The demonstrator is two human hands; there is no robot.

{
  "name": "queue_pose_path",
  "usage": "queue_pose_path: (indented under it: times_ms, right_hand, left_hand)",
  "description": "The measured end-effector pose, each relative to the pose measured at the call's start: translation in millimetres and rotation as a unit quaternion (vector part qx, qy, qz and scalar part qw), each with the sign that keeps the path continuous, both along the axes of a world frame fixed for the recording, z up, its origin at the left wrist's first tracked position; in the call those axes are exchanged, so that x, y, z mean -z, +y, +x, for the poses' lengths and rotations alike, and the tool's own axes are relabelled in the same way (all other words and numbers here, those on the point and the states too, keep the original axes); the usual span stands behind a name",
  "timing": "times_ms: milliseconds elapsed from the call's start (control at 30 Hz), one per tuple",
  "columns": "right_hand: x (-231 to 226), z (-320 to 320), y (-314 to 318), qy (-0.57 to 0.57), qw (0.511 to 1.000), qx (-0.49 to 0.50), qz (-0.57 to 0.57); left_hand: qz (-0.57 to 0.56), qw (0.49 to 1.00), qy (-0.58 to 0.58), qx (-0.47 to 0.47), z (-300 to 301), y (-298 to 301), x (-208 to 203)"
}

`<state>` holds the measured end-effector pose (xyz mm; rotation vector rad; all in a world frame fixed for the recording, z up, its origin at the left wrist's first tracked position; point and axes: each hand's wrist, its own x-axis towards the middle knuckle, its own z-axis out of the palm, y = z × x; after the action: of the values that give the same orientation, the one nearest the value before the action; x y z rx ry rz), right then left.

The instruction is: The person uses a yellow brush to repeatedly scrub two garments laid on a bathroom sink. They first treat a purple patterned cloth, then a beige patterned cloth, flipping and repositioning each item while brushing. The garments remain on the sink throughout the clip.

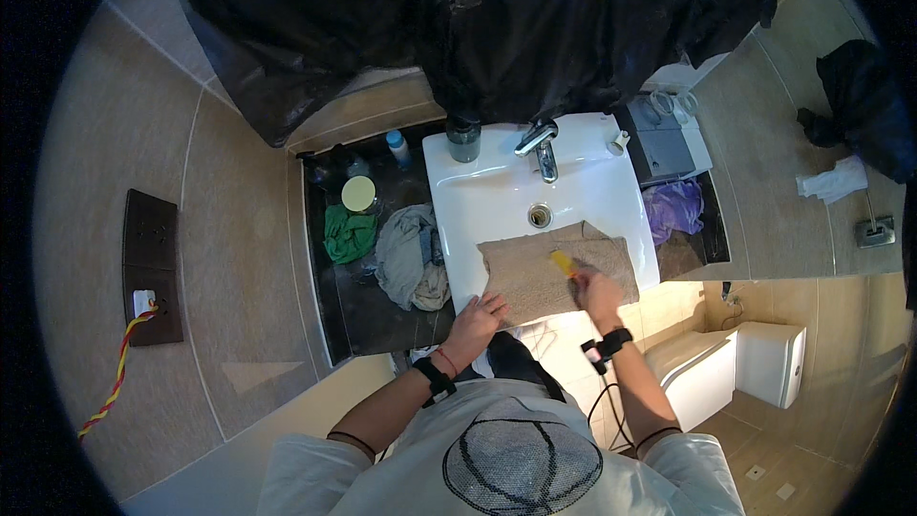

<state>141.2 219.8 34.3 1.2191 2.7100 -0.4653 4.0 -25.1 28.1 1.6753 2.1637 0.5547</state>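
A brown towel [535, 274] lies spread over the front of the white sink [458, 196], draping to its near edge. My left hand [480, 315] is at the towel's near left corner, its fingers bent over the cloth at the sink rim. On the right, my right hand [598, 294] is closed around a small yellow tool [564, 261], whose end points up and left against the towel. Its exact kind cannot be made out, as my fingers cover the rest. Beyond the towel are the drain [540, 216] and the chrome faucet [543, 148].
Left of the sink, a dark counter [373, 325] holds a grey cloth [409, 253], a green cloth [351, 232], a jar with a yellow lid [358, 193] and a blue-capped bottle [398, 148]. A purple bag [673, 208] sits right. Black plastic sheeting [535, 33] hangs behind; a toilet [702, 377] stands lower right.
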Motion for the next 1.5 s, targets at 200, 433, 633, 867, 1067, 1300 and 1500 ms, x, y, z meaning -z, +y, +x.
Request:
queue_pose_path:
  times_ms: [200,433,633,867,1067,1300,1500]
  right_hand:
    - [15.4,-11.2,-45.1,0.109,0.985,-0.13,-0.03]
    - [11.7,-11.7,6.8,0.084,0.996,-0.033,0.023]
    - [19.0,-25.2,-57.0,0.087,0.981,-0.166,-0.042]
    - [-8.0,-25.0,3.8,0.062,0.997,-0.048,0.014]
    - [9.0,-27.7,-53.0,0.1,0.978,-0.158,-0.093]
    - [-0.2,-11.6,27.7,0.06,0.997,-0.007,0.051]
    - [-31.7,30.2,51.6,0.089,0.99,0.083,0.069]
  left_hand:
    - [0.0,0.999,0.041,0.0,5.2,4.0,-1.6]
    - [0.008,1.0,0.006,0.0,1.8,4.1,-3.6]
    - [-0.005,1.0,0.025,-0.012,7.1,3.5,4.8]
    - [-0.012,1.0,0.018,-0.013,6.0,3.6,3.4]
    - [-0.045,0.999,0.013,-0.002,7.3,6.4,0.1]
    - [-0.123,0.992,-0.009,0.006,-0.8,16.4,-9.2]
    - [-0.044,0.998,-0.047,0.023,-19.3,64.0,-2.8]
